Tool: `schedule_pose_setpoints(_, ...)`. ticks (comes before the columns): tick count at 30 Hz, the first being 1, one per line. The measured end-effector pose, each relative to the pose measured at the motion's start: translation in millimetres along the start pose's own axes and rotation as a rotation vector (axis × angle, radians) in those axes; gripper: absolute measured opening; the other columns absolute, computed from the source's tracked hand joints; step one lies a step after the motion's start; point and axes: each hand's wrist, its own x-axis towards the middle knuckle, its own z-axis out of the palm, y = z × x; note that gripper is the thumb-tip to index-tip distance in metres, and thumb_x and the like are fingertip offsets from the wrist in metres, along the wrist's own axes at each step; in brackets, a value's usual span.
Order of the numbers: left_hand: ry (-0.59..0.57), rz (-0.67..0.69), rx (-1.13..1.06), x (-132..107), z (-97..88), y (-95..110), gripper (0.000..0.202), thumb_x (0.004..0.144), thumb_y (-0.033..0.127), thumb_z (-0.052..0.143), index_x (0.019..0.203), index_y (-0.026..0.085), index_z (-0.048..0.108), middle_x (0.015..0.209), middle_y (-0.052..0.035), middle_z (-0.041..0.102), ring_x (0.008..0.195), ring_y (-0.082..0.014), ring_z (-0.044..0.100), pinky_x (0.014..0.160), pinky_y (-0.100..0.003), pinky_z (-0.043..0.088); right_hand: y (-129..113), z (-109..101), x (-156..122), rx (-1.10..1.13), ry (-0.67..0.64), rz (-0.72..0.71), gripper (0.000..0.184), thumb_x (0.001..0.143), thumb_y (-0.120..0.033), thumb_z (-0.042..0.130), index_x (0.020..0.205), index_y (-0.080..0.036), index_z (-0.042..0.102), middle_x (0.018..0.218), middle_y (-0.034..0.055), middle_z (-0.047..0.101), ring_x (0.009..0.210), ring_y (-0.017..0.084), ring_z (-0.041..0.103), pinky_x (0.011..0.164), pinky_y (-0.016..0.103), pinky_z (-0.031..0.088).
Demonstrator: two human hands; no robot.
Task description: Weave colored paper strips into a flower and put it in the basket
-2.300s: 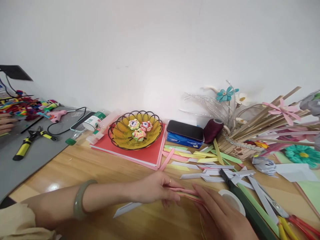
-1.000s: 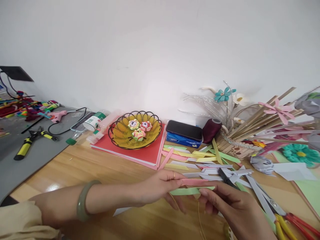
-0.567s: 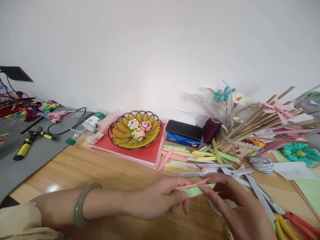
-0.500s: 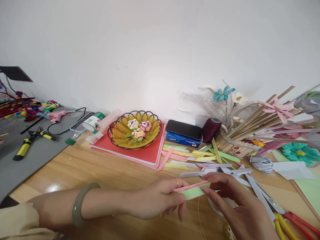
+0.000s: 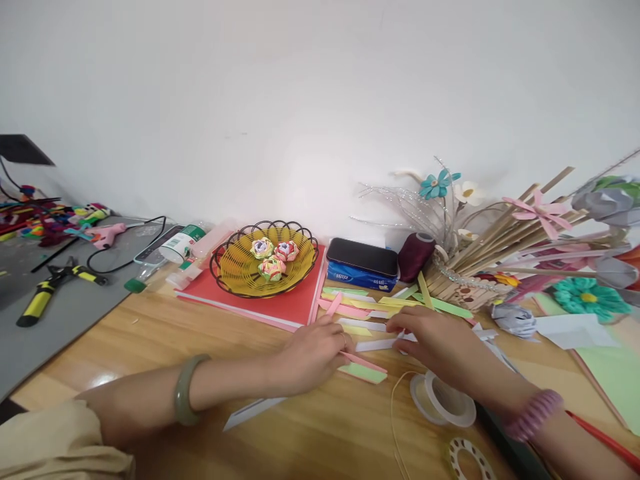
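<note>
My left hand (image 5: 320, 353) is closed on a folded paper strip, pink on one edge and light green on the other (image 5: 367, 371), whose end sticks out to the right of the fingers. Among the loose paper strips lies my right hand (image 5: 425, 337), thumb and fingers curled together at the end of a white paper strip (image 5: 375, 345). A bit of white shows between those fingertips. Just above my left hand, a pink strip (image 5: 334, 304) points up from the pile. Below my left forearm lies another white strip (image 5: 253, 411).
Behind my hands stand a yellow woven basket (image 5: 235, 280) with paper flowers, a blue tissue pack (image 5: 360, 275) and a maroon thread spool (image 5: 416, 257). A clear reel (image 5: 453, 403) lies front right. Pliers (image 5: 43, 297) and a pink glue gun (image 5: 107, 235) are at left.
My right hand has left the pink-and-green strip and reached up to the white strips. My left hand still holds the folded strip, now lower and turned downward. The view has shifted slightly.
</note>
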Motion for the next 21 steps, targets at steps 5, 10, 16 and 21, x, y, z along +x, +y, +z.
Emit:
schedule_pose_setpoints(5,0.077,0.001,-0.080,7.3,-12.2,1.3,0.015,0.084,0.022,0.049,0.084,0.020,0.065,0.091,-0.0049,0.063,0.096,-0.0190,0.051,0.084,-0.031,0.039,-5.7,-1.1,21.0,0.015,-0.104,-0.071,0.019,0.065,-0.004,0.055,0.064,-0.020,0.064,0.076,0.0030,0.067,0.073,0.019,0.062,0.058,0.026,0.039)
schedule_pose_setpoints(10,0.259,-0.183,-0.471,21.6,-34.1,14.3,0.016,0.081,0.027,0.053,0.084,0.017,0.064,0.086,-0.0053,0.065,0.082,-0.0166,0.054,0.074,-0.028,0.042,5.8,-6.9,21.9,0.132,-0.049,-0.070,0.014,0.077,-0.015,0.051,0.069,-0.021,0.061,0.071,0.0003,0.065,0.065,0.016,0.059,0.057,0.025,0.038)
schedule_pose_setpoints(16,0.270,-0.268,-0.851,57.5,-32.9,24.8,0.032,0.072,0.024,0.064,0.100,0.012,0.057,0.095,-0.0077,0.061,0.078,-0.0139,0.058,0.063,-0.024,0.047,7.7,-15.7,22.5,0.275,0.096,-0.022,0.020,0.087,-0.030,0.040,0.075,-0.021,0.053,0.067,-0.0017,0.064,0.058,0.013,0.057,0.055,0.023,0.040)
schedule_pose_setpoints(21,0.251,-0.301,-0.988,77.6,-33.9,33.4,0.029,0.074,0.027,0.063,0.101,0.015,0.062,0.085,-0.0064,0.064,0.077,-0.0158,0.060,0.061,-0.025,0.048,-0.6,-21.5,25.6,0.318,0.261,0.012,0.015,0.082,-0.029,0.047,0.074,-0.021,0.056,0.067,-0.0001,0.065,0.057,0.015,0.057,0.054,0.025,0.039)
